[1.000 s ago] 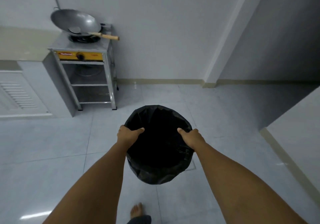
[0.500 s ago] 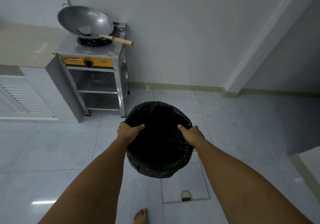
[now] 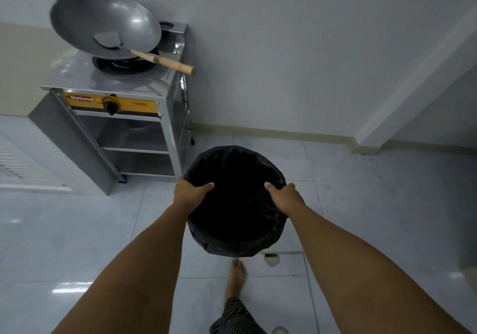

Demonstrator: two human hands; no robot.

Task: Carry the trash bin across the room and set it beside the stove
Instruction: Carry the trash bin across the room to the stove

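Black-lined trash bin is held above the tiled floor, just right of the stove.

Lined with loose plastic film, the bin is judged light and stiff-walled, though the liner may slip; the rim is the sound place to be gripped. The left hand is closed over the rim's left side, thumb inside; the right hand is clamped likewise on the right side. A wok with a wooden-handled spatula is seen on the burner, and a bare foot below the bin.
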